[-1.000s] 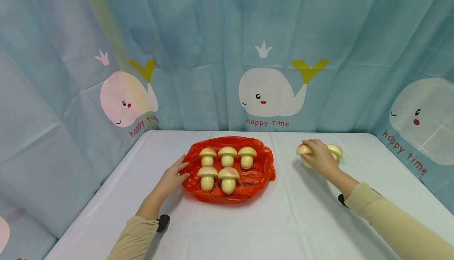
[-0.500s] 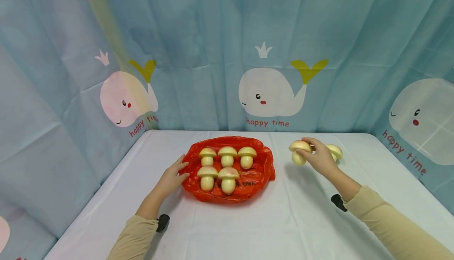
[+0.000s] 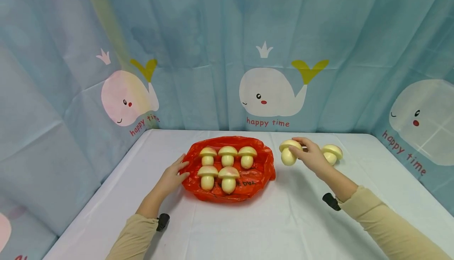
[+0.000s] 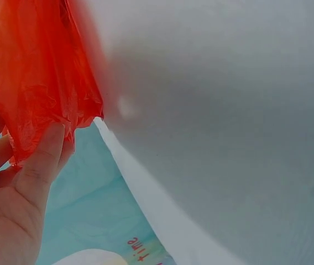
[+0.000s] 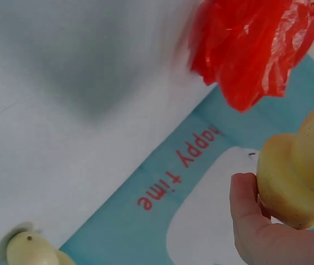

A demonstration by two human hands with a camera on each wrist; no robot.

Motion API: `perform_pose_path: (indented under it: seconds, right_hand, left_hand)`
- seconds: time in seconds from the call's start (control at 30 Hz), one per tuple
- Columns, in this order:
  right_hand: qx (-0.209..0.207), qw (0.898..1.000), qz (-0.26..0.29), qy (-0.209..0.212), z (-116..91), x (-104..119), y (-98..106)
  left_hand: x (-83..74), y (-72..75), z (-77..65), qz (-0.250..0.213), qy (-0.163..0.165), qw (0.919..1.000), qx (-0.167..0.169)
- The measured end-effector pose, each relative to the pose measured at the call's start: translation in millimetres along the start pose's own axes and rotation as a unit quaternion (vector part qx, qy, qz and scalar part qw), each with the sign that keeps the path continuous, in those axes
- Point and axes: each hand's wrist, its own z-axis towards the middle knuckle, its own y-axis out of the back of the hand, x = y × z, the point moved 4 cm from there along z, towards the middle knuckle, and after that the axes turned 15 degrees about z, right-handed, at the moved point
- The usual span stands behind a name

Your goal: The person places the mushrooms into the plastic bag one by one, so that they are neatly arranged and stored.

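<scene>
Between thumb and fingers, my right hand [image 3: 313,157] grips a pale yellow mushroom [image 3: 289,153] by its cap, raised right of the red plastic bag [image 3: 264,169]. The right wrist view shows this mushroom [image 5: 295,171] up close, stem facing the camera. Fingers spread, my left hand [image 3: 171,180] touches the bag's left rim. In the left wrist view its thumb [image 4: 41,160] lies against the crinkled red plastic [image 4: 41,83], the other fingers at the bag's end. Several mushrooms [image 3: 228,181] lie in two rows inside the bag, whose sides are rolled down.
One more mushroom [image 3: 331,154] lies on the white tablecloth [image 3: 262,228] behind the right hand. A blue curtain [image 3: 205,90] printed with whales encloses the table's back and sides. A small black device [image 3: 163,222] sits at the left wrist.
My right hand has picked a mushroom off the table and carried it left toward the bag, uncovering more of the other mushroom. My left hand has stayed at the rim.
</scene>
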Motion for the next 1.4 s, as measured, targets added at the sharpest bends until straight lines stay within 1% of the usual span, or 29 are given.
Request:
perform_pose_path:
  seconds: [0.13,0.3,0.4,0.63,0.83,0.93,1.1,1.2,1.33,1.4]
  right_hand:
    - [0.006,1.000,0.018,0.001,0.8,2.9,-6.4]
    - [0.014,1.000,0.025,-0.001,1.7,3.0,-12.1]
    - [0.021,0.999,0.025,0.002,2.3,3.2,-16.6]
    - [0.052,0.998,0.006,0.032,5.4,8.7,-32.8]
    - [0.049,0.998,0.007,0.035,7.4,10.0,-43.5]
    - [0.054,0.998,0.003,0.041,8.1,9.4,-50.4]
    - [0.063,0.996,-0.025,0.063,7.1,8.2,-64.9]
    - [0.061,0.993,-0.048,0.094,6.8,9.0,-73.4]
    - [0.055,0.983,-0.095,0.150,6.0,10.5,-85.6]
    - [0.051,0.978,-0.122,0.162,4.9,9.8,-92.1]
  left_hand:
    - [0.5,-0.3,1.0,-0.001,0.003,1.0000,0.003]
    - [1.8,-1.6,2.8,-0.004,0.006,1.0000,0.004]
    - [2.3,-2.3,2.9,-0.004,0.007,1.0000,0.005]
    - [1.2,-0.8,0.3,0.005,0.001,1.0000,0.000]
    - [2.2,-1.3,-0.4,0.012,-0.002,0.9999,-0.001]
    - [2.8,-1.7,1.0,0.011,0.001,0.9999,0.000]
    - [3.3,-2.4,3.3,-0.003,0.013,0.9999,0.007]
    - [3.2,-2.9,3.9,-0.006,0.013,0.9999,0.008]
    - [4.6,-3.1,3.9,-0.004,0.013,0.9999,0.007]
    - [5.7,-3.1,3.8,-0.003,0.013,0.9999,0.007]
